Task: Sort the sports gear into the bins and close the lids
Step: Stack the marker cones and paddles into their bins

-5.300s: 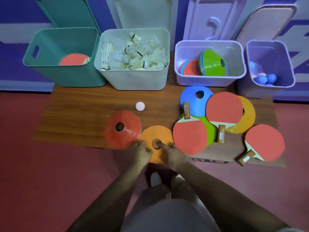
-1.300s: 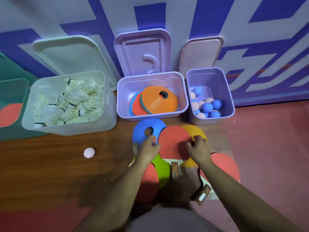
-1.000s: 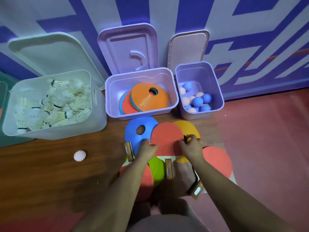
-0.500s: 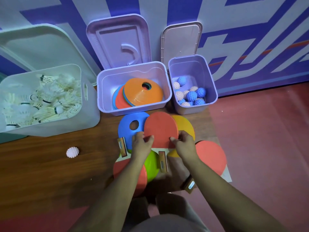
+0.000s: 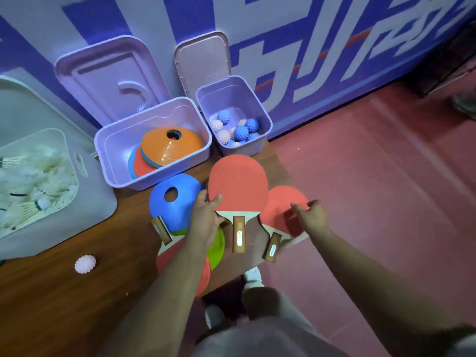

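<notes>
Sports gear on bench, head view.

- Left hand [image 5: 206, 217]: pinches the centre paddle [image 5: 238, 184] at the lower left edge of its blade, thumb on the red face. The blade overlaps the blue cone [image 5: 175, 199] and the right paddle [image 5: 280, 210], with its handle pointing toward the person.
- Right hand [image 5: 309, 217]: open, fingers loosely spread over the right paddle's red face. It is blurred, so contact cannot be told.
- Third paddle [image 5: 203, 276]: lies partly under the left forearm, overlapping a green cone [image 5: 217, 247].
- Loose spiky ball [image 5: 85, 264]: alone on the bench [image 5: 64, 292], well apart from the paddles.
- Cone bin [image 5: 108, 155]: lavender and lidless, holding a stack with an orange cone [image 5: 170, 144] on top. Its lid [image 5: 110, 78] leans on the wall behind.
- Ball bin [image 5: 265, 119]: smaller, just right of the cone bin, holding blue and pale spiky balls [image 5: 240, 131]. Its lid [image 5: 203, 65] stands behind it.
- White bin [image 5: 90, 215]: at far left, filled with shuttlecocks [image 5: 33, 191].
</notes>
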A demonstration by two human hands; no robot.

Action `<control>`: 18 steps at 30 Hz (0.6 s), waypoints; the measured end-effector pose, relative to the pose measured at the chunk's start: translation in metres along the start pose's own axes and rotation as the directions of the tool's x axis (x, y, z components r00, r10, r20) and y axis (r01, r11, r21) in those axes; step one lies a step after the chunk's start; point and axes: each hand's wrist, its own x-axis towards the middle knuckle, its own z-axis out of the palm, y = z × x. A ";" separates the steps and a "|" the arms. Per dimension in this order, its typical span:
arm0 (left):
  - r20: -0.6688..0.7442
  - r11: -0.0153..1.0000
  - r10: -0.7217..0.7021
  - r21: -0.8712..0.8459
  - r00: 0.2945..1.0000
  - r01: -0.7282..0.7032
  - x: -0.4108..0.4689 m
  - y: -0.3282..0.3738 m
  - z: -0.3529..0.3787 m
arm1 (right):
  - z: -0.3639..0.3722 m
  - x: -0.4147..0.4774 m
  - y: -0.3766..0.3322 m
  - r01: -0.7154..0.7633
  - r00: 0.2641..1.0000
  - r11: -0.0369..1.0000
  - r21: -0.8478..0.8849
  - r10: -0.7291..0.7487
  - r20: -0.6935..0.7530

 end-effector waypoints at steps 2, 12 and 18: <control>0.011 0.999 -0.002 0.041 1.000 0.002 -0.003 -0.003 0.007 | -0.002 -0.004 0.016 -0.054 0.998 0.994 -0.094 0.052 -0.020; 0.026 0.995 -0.051 0.087 0.998 0.049 0.005 -0.033 0.006 | 0.036 0.001 0.030 -0.188 0.982 0.981 -0.043 0.186 -0.037; -0.054 0.994 -0.079 0.074 0.995 0.083 0.015 -0.041 -0.018 | 0.043 0.010 0.034 -0.150 0.986 0.948 0.281 0.166 -0.035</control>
